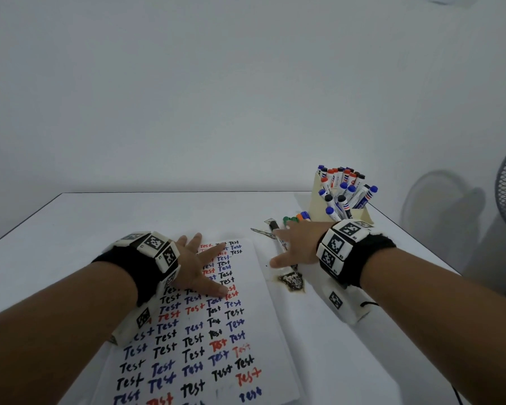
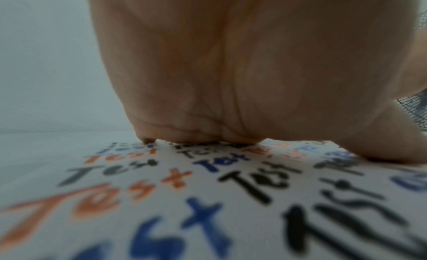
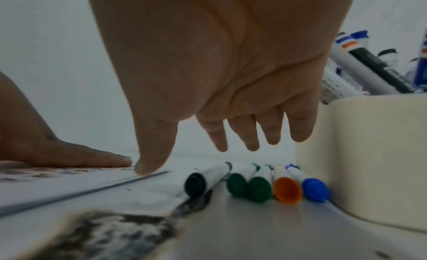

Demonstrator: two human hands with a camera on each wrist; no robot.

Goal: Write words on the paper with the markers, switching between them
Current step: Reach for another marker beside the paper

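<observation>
With the left hand [image 1: 197,267] spread flat on the white paper sheet covered in "Test" words [image 1: 199,340], the empty, loose-fingered right hand [image 1: 297,244] hovered directly over the black-capped white marker [image 3: 203,178], whose long axis ran twelve to six, nearest that hand.

From the head we look down at the table [image 1: 100,217] and both arms. Our left wrist camera sits very low, close over the paper [image 2: 161,190]. Our right wrist camera looks along the fingers at the markers [image 3: 258,183], also seen from above.
</observation>
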